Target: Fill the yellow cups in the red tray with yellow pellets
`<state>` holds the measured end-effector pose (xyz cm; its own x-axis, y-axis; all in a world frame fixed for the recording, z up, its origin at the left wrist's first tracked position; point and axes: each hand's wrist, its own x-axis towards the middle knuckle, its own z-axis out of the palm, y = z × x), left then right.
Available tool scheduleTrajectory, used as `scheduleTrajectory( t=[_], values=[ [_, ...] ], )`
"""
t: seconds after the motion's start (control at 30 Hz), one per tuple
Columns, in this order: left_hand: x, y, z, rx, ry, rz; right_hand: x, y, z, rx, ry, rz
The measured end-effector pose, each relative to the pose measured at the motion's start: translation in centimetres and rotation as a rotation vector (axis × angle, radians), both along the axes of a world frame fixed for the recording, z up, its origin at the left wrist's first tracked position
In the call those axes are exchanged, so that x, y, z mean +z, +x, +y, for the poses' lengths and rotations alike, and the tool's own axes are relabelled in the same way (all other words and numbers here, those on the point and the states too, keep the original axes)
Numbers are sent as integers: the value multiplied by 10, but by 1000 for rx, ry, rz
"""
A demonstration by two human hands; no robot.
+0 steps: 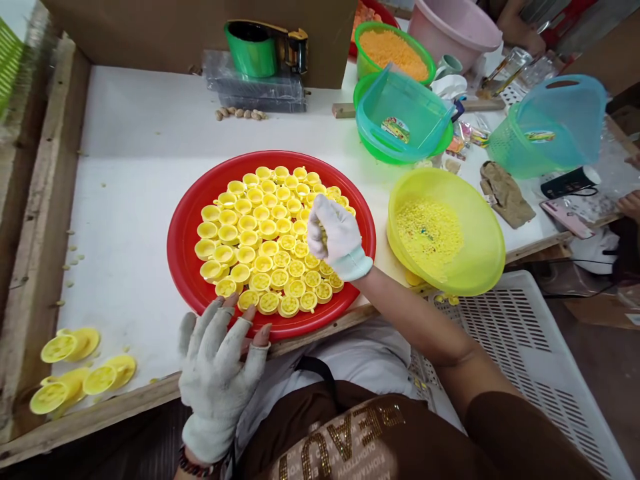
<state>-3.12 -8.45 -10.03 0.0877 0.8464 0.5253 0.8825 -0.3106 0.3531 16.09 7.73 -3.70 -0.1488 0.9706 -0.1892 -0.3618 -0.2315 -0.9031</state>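
Observation:
A round red tray (181, 233) holds many small yellow toy cups (249, 223), set close together in rows. Cups at the near and right side contain small yellow bits; those toward the left and back look hollow. My right hand (334, 235), in a white glove, is closed in a fist over the tray's right side; what it holds is hidden in the fingers. My left hand (220, 363), gloved with bare fingertips, lies with fingers spread at the tray's near rim, fingertips by the nearest cups. Right of the tray, a yellow bowl (477, 247) contains small yellow pieces.
Yellow cup stacks (60, 393) lie at the table's near left corner. Behind the tray are a green tape dispenser (253, 53) and peanuts (240, 114). A teal scoop-like basket (410, 110), an orange-filled bowl (395, 53) and a white crate (530, 333) stand right. Another person's hand (631, 205) shows far right.

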Motion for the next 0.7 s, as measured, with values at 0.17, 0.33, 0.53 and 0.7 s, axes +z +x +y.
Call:
scheduleTrajectory(
  t=[0.17,0.33,0.53,0.7],
  values=[
    [-1,0,0,-4,2,-14,-12,-3,5,-18,1,-49],
    [-2,-1,0,-7,-2,-16,-3,5,26,-62,7,20],
    [-5,-3,0,0,16,-7,5,4,53,-151,153,15],
    [-6,-3,1,1,26,9,-10,0,60,-208,222,-136]
  ],
)
